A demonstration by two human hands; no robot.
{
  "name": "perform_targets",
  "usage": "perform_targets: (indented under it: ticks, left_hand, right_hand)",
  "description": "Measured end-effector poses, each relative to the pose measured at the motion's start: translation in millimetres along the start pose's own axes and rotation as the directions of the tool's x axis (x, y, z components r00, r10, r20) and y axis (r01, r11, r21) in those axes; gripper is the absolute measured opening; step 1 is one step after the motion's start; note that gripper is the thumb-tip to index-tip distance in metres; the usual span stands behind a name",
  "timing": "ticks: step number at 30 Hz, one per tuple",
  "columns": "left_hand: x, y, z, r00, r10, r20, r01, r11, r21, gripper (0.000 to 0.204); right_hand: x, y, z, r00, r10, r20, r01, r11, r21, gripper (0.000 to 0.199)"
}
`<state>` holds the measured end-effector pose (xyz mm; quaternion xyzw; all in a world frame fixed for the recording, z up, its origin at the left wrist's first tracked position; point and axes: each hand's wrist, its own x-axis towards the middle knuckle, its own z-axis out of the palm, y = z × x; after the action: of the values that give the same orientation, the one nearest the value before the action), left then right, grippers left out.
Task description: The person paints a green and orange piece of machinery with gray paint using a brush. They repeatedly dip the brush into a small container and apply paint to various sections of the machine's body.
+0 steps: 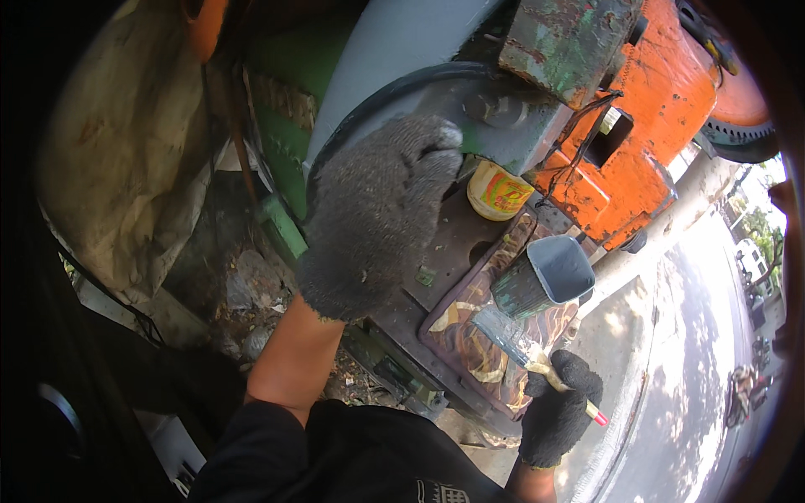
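My left hand (377, 210), in a dark grey knitted glove, reaches up over a grey-painted machine part (394, 50). Its fingers are curled together, with pale grey smears at the tips; whatever they may hold is hidden. Low on the right, my gloved right hand (563, 411) grips a paintbrush (549, 373) by its handle, whose red end sticks out past the fingers. The brush's bristles, coated in grey paint, point up and left just below a square cup of grey paint (558, 272). That cup stands tilted in view on a brown patterned cushion (457, 335).
A yellow-and-white tub (497, 193) sits between the grey part and the cushion. An orange metal body (620, 142) and a worn, paint-flaked block (566, 46) stand at the upper right. Stained sheeting (126, 151) hangs at the left; a road (679, 360) lies beyond.
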<state>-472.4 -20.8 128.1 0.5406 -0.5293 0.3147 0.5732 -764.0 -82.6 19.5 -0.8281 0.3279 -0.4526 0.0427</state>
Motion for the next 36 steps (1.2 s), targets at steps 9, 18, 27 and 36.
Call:
perform_targets:
  ticks: [9,18,27,36]
  left_hand:
    - [-28.8,9.3,-38.4,0.790,-0.523,0.319,0.418,0.841,0.342,0.033]
    - [23.0,12.2,-10.1,0.976,0.044,0.213,-0.091,0.972,0.217,0.046]
    - [41.1,14.9,-13.8,0.917,0.201,0.343,-0.330,0.866,0.375,0.037]
    - [17.7,18.8,2.2,0.880,-0.428,0.206,0.450,0.890,-0.074,0.037]
  right_hand:
    - [6.3,17.9,-7.8,0.981,0.195,0.005,-0.184,0.914,0.361,0.041]
    - [-0.5,21.1,5.0,0.980,0.170,0.102,-0.196,0.749,0.633,0.054]
    - [-17.1,28.3,3.7,0.974,0.220,0.048,-0.200,0.745,0.637,0.054]
    - [-10.5,30.5,-3.4,0.993,0.008,0.119,-0.070,0.848,0.525,0.052]
